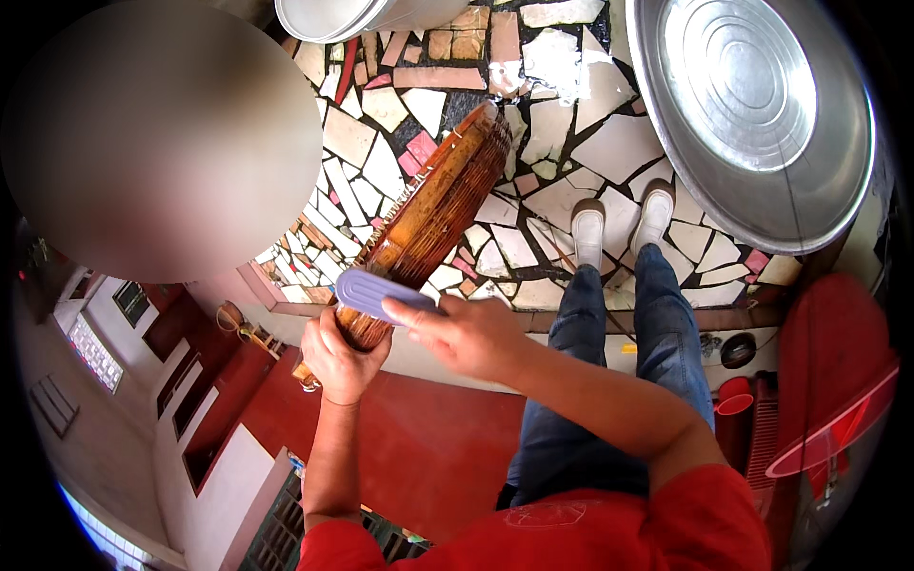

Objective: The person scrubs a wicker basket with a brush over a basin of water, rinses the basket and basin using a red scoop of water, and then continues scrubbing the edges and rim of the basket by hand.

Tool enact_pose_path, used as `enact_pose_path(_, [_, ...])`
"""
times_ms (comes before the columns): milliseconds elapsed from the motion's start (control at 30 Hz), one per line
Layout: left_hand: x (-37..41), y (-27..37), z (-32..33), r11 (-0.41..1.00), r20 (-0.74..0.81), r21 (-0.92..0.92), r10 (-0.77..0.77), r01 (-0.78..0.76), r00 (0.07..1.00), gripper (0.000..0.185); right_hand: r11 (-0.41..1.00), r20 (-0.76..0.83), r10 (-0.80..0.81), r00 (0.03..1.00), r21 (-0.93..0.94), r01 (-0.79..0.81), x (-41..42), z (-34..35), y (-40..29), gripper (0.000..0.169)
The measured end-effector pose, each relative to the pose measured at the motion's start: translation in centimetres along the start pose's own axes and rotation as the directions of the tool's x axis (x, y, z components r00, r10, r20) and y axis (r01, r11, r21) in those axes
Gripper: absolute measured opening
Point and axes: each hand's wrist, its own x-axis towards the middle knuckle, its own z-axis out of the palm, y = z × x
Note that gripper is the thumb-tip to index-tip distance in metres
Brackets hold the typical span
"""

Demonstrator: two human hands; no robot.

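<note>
A large round wicker tray point(435, 221), brown and wet-looking, is tilted up on its edge and seen nearly edge-on, its far end at the mosaic floor. My left hand point(343, 357) grips the near end of its rim. In my right hand point(464, 332) is a purple scrubbing brush point(378, 292) with a ridged oval back, lying over the tray's near part just above my left hand. My forefinger rests along the brush's back. The brush's underside is hidden.
A wide metal basin point(835, 178) stands at the upper right, and a white bucket point(421, 14) at the top. Broken-tile mosaic floor point(614, 150) lies under my feet, with a raised ledge point(443, 364) behind. Red plastic tubs point(832, 342) are at the right. A blurred oval covers the upper left.
</note>
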Motion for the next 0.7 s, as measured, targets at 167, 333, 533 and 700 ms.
enact_pose_path(167, [0.7,0.3,-0.3,0.999,-0.020,0.020,-0.026,0.026,0.999,0.071,0.843,0.036,0.369,0.929,0.407,-0.351,3.3,-2.1,5.0,0.047])
enact_pose_path(333, [-0.9,0.9,0.5,0.998,-0.024,0.012,-0.058,0.059,0.998,0.072,0.724,0.014,0.444,0.896,0.584,-0.367,3.9,-2.3,8.0,0.042])
enact_pose_path(533, [-0.2,1.6,0.3,0.998,-0.047,0.010,-0.060,0.060,0.997,0.072,0.998,0.041,0.046,0.998,0.031,-0.047,0.7,-1.3,1.6,0.046])
enact_pose_path(700, [1.3,2.5,-0.2,0.995,-0.013,0.029,-0.099,0.099,0.995,0.071,0.990,-0.039,0.105,0.994,0.102,-0.100,3.0,-3.2,2.8,0.043])
